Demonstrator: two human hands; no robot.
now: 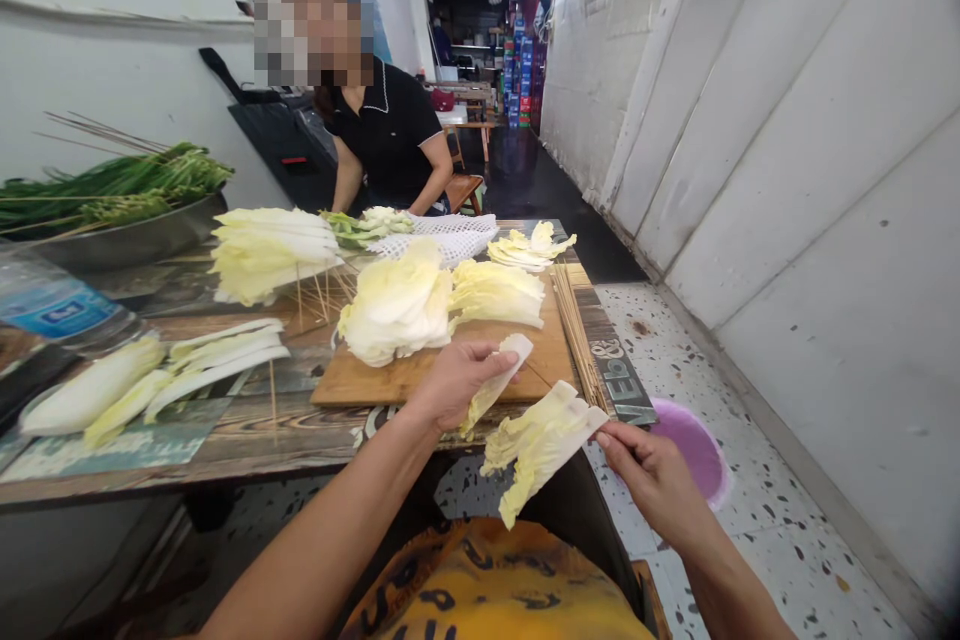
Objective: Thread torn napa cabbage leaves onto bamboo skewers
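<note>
My feed's got left hand (457, 385) pinching a cabbage leaf (493, 392), right hand (660, 480) pinching skewered leaves (541, 435); crooked pushing could tear one, lol.

The table (225, 448) supports a cutting board (390, 386). Positions from the board: foam net (442, 240), 12 o'clock; sticks (577, 330), 3 o'clock, alongside; cabbage leaves (225, 357), 9 o'clock; water bottle (67, 308), 9 o'clock, farther out; metal bowl (150, 238), 10 o'clock.
</note>
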